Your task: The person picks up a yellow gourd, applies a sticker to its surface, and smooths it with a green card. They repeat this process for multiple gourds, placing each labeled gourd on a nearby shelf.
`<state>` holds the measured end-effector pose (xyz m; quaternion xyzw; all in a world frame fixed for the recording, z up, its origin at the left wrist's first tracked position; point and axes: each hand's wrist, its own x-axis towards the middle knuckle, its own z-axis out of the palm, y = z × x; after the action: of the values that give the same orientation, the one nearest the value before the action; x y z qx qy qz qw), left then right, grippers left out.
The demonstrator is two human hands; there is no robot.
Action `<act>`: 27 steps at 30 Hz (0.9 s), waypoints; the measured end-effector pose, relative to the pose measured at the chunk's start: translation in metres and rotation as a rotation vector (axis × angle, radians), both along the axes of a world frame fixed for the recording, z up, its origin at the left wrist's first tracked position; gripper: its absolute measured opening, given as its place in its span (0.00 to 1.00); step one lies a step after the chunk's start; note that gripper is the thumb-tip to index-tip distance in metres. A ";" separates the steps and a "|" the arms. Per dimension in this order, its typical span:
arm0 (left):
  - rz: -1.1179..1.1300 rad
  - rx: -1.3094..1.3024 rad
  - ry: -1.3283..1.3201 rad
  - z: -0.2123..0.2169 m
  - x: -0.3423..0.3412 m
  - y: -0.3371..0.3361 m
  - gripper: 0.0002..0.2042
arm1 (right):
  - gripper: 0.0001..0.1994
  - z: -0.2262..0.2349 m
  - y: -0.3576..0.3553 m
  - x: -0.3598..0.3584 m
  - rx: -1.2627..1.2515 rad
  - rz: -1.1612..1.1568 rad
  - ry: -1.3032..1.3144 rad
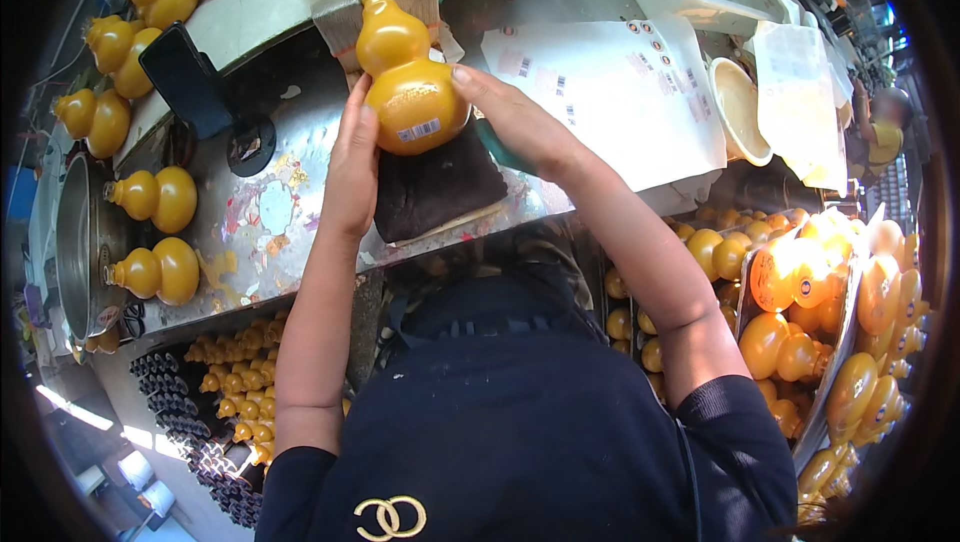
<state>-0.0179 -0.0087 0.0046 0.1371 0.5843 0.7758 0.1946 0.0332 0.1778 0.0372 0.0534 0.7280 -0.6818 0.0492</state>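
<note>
A glossy yellow gourd-shaped bottle (412,92) lies on its side, its neck away from me. Its wide lower bulb bears a small white barcode label (418,130). My left hand (352,164) holds the bulb's left side, while my right hand (512,120) grips the right side with the thumb on the surface; its other fingers are partly hidden. Under the bottle's near end is a dark folded cloth (430,187). Its neck rests over a grey padded support (342,24).
Label sheets (610,102) cover the bench at right, beside a cream bowl (738,112). A phone on a stand (187,80) and several yellow gourd bottles (155,197) stand left, near a metal basin (85,252). Crates of gourds (790,342) lie lower right, with more gourds (240,377) lower left.
</note>
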 end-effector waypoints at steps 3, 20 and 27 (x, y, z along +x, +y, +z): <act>0.050 0.053 -0.044 0.016 -0.006 0.010 0.32 | 0.35 0.016 0.007 -0.013 0.153 0.102 -0.098; 0.047 0.079 -0.147 0.015 -0.012 0.009 0.29 | 0.29 0.000 0.030 -0.003 -0.487 -0.325 -0.264; 0.109 -0.158 0.146 0.005 0.006 0.017 0.31 | 0.20 0.049 0.007 -0.001 0.277 0.090 0.348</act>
<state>-0.0115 0.0088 0.0093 0.1458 0.6628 0.7247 0.1193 0.0322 0.1851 0.0862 -0.0913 0.8137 -0.5715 -0.0548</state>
